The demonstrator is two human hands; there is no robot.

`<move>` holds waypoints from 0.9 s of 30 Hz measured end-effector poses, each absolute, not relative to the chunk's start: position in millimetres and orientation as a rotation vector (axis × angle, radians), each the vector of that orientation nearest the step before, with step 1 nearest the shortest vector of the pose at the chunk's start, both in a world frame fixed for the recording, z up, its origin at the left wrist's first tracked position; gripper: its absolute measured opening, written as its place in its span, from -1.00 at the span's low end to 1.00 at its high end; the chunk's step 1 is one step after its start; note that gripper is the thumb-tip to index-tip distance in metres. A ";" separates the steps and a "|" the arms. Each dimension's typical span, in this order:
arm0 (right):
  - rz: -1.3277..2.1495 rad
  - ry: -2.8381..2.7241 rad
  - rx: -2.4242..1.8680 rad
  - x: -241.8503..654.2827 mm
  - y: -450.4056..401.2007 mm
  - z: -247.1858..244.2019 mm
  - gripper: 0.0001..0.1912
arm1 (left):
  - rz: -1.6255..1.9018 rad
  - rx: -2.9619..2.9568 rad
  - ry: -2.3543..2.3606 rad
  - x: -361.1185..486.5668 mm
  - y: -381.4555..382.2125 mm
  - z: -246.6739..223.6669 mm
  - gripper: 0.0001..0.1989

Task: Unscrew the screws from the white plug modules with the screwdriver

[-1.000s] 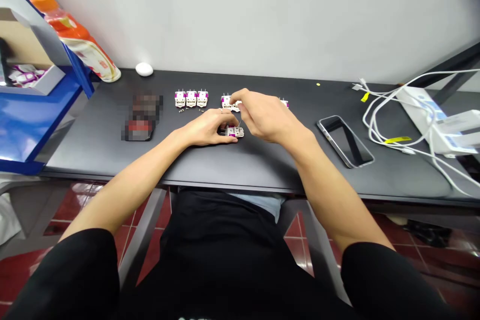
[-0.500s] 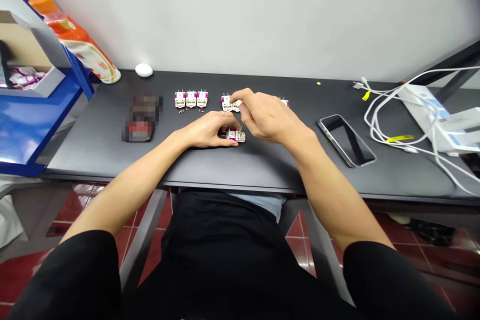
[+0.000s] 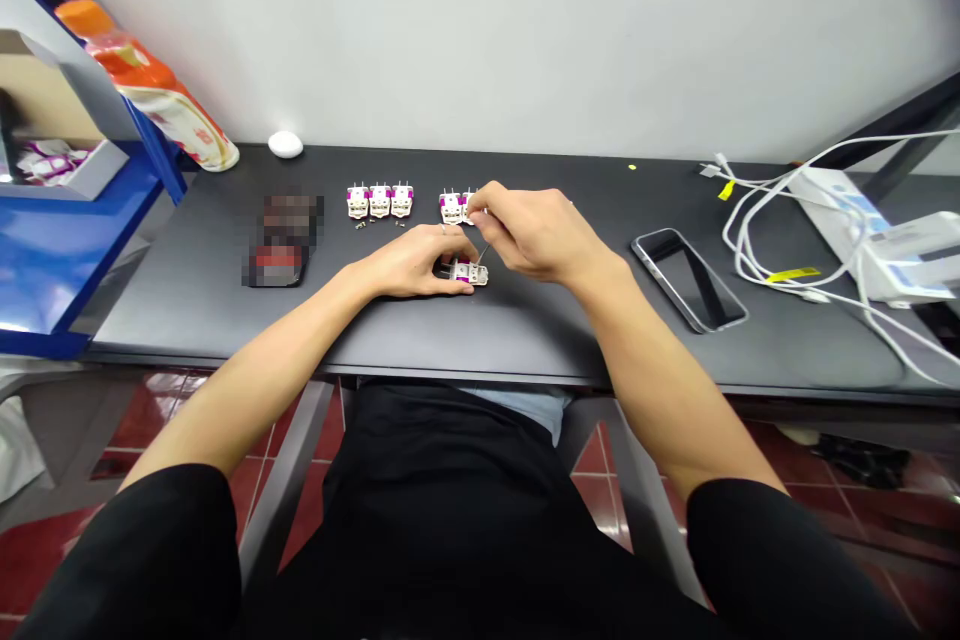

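My left hand (image 3: 420,260) is closed around a small white-and-purple plug part (image 3: 469,273) lying on the desk, its pins pointing left between thumb and fingers. Above its right end, my right hand (image 3: 536,232) pinches a screwdriver (image 3: 484,252). Only the thin metal shaft shows, slanting down to the plug part; the handle is hidden in the fingers. Behind the hands stand more of these plug parts (image 3: 451,208), partly covered by my right hand. Farther left, a row of three plug parts (image 3: 380,201) stands with pins up, and tiny screws (image 3: 361,225) lie in front.
A phone (image 3: 690,280) lies to the right, with white cables (image 3: 742,240) and a white box (image 3: 847,230) beyond. On the left are a pixelated dark item (image 3: 281,240), a white oval object (image 3: 286,144), an orange bottle (image 3: 161,100) and an open carton (image 3: 97,170).
The view has shifted slightly. My right hand has turned a little over the plug part, with the shaft still at it. The left hand keeps its hold.
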State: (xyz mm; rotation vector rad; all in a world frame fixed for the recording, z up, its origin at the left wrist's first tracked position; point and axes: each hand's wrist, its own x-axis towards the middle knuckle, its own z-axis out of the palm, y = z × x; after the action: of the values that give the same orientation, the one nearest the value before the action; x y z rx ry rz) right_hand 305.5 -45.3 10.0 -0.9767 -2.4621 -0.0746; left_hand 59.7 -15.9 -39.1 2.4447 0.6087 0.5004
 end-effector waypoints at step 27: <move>-0.023 -2.455 -1.073 308.1 -48.2 16.1 -0.75 | 0.519 2.454 0.579 59.0 -15.8 -40.3 -0.65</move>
State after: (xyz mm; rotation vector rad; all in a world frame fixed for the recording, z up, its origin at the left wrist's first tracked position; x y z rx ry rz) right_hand 308.1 -48.2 16.1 -1.0729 -2.4553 -0.0235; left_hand 59.0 -15.8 -40.3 2.4541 0.5786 0.5188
